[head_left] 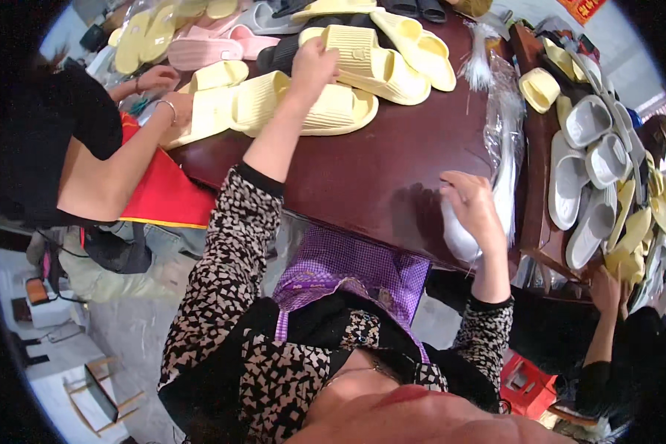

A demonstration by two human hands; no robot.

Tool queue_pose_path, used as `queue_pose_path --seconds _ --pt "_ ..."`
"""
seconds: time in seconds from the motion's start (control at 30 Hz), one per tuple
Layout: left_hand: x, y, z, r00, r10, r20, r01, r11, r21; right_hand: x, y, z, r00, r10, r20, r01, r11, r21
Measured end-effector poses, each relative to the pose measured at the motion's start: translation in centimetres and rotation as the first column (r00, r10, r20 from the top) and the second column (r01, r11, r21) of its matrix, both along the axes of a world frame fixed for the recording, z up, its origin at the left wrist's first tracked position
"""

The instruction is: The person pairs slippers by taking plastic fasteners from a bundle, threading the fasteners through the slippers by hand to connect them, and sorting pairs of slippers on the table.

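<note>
My left hand [315, 68] reaches to the far side of the table, fingers closed on the edge of a pale yellow slipper [359, 53] with a ribbed strap. Just below it lies another yellow slipper [340, 109], partly behind my forearm. My right hand [472, 206] hovers near the table's right part with fingers loosely bent and apart; nothing shows in it. Under and beside it are a white glossy bundle [459, 235] and clear plastic wrapping [505, 111]. More yellow slippers [422, 55] lie to the right of the left hand.
On the left a co-worker's hands [172, 103] touch a yellow slipper [209, 118]. Pink slippers [207, 50] lie farther back. White strands [479, 63] hang at the far right edge of the dark red table [362, 181]. Grey slippers [570, 174] crowd a right-hand rack, where another person's hand [605, 290] reaches in.
</note>
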State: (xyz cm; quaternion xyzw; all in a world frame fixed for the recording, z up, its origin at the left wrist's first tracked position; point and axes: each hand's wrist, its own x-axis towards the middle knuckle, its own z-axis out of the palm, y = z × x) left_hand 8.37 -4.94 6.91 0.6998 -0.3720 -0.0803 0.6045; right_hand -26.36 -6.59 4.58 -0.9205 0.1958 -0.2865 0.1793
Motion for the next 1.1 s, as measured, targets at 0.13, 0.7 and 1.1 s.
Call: queue_pose_path --seconds 0.13,0.7,1.1 --pt "2.5 0.2 -0.4 0.924 -0.150 -0.351 0.249 0.934 0.257 0.3 1.9 -1.3 0.996 0.087 -0.009 -0.083 0.970 0.227" --pt "-5.4 6.4 -1.1 0.669 -0.364 -0.648 0.374 0.918 -0.130 2.0 -2.3 -1.1 0.820 -0.481 0.311 -0.177 0.303 0.936" --pt "-5.1 7.3 -2.0 0.696 -0.369 -0.615 0.341 0.925 -0.168 -3.0 -6.4 -1.3 0.581 -0.774 0.253 0.268 0.475 0.838"
